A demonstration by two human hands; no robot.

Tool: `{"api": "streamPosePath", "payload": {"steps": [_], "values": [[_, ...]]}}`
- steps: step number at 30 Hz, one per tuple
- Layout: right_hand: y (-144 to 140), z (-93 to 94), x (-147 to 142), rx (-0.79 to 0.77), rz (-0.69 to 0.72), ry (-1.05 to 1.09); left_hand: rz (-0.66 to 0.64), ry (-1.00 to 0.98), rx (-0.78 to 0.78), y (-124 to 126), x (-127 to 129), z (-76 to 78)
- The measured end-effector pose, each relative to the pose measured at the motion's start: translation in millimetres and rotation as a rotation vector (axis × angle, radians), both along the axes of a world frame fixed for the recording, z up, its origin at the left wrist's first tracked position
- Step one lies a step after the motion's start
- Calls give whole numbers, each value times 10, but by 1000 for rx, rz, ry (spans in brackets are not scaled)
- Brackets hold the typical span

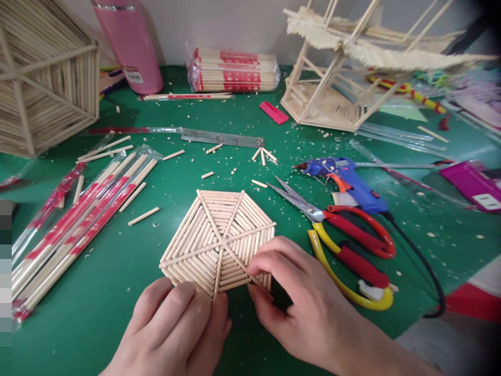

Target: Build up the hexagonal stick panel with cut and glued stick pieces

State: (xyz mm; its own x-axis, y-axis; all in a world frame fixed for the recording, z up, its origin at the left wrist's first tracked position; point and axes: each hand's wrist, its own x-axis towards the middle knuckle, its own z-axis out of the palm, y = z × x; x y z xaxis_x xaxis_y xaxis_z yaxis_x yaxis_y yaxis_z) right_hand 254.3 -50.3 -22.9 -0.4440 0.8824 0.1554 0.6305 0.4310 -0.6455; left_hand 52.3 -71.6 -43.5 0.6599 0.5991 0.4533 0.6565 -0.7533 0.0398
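Observation:
A hexagonal stick panel (225, 242), made of thin wooden sticks with spokes meeting at its middle, lies between my hands at the centre of the head view. My left hand (178, 324) is closed on its near edge, fingers curled over the top. At the right front edge, the thumb and forefinger of my right hand (299, 297) pinch the panel, hiding that corner. Just right of it lie scissors (313, 211), blades apart, with red and yellow handles. A blue glue gun (344, 180) rests on its side behind the scissors.
Wrapped chopsticks (90, 230) lie at left on the green table (168, 172), among cut stick pieces. Behind stand a larger stick panel (50, 78), a pink bottle (131, 47), a chopstick pack (235, 70) and a stick-built frame (324, 89). The gun's black cord (426, 256) curves at right.

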Motion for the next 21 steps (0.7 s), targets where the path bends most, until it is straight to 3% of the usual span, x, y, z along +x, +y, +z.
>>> {"api": "streamPosePath", "payload": {"steps": [13,21], "values": [[-5,-4,-9,12,-3,4,0,-33,10,7,-2,-4],[-9,-2,-3,0,9,0,17,69,-24,52,-8,50]]}}
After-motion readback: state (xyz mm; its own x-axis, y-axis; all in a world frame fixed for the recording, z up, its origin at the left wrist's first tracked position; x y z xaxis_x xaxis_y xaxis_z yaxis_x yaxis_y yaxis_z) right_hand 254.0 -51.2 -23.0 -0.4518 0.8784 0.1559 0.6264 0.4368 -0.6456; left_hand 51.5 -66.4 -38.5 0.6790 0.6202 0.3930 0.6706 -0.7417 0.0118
